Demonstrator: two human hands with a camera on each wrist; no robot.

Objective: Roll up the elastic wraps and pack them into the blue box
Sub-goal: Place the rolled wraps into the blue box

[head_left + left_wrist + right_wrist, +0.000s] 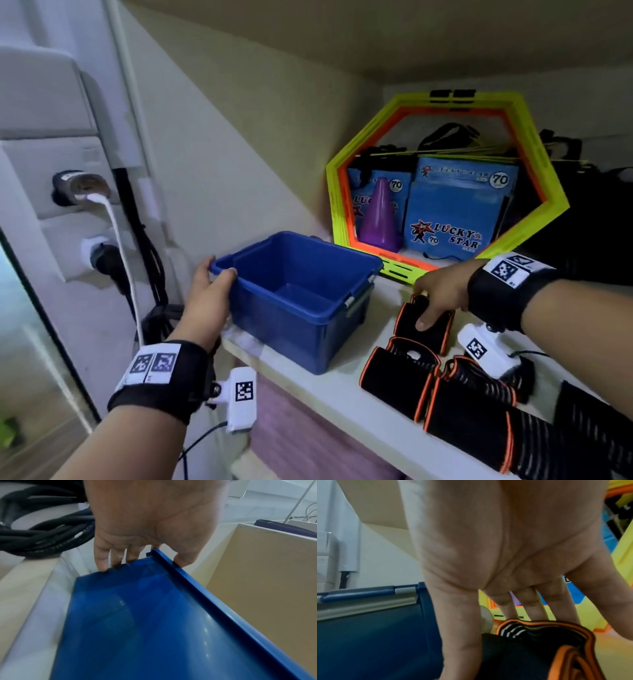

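**Steadying the box, reaching for the first roll**

Gripping the near-left corner of the box (301, 298), the left hand (209, 301) has its thumb hooked over the rim and its fingers (101, 561) down the outer wall, close together. I take it as a brace, so the box stays put on the shelf (342, 387) while the other hand loads it. The box sits at the shelf's left end, partly over the front edge, and looks empty.

The right hand (442, 291) comes down on the back wrap (424, 322), just right of the box. The thumb presses its near face and the fingers (530, 607) reach spread over its far edge, closing round it without lifting it yet, as far as I can tell.

The wraps are black with orange edging, some showing grey stripes. This one and two more (400, 380) nearer the front edge look already rolled. A longer striped length (555, 445) trails to the shelf's right end, seemingly unrolled.

Behind them, a yellow-and-orange frame (445, 178) stands at the back edge, well clear of the work.
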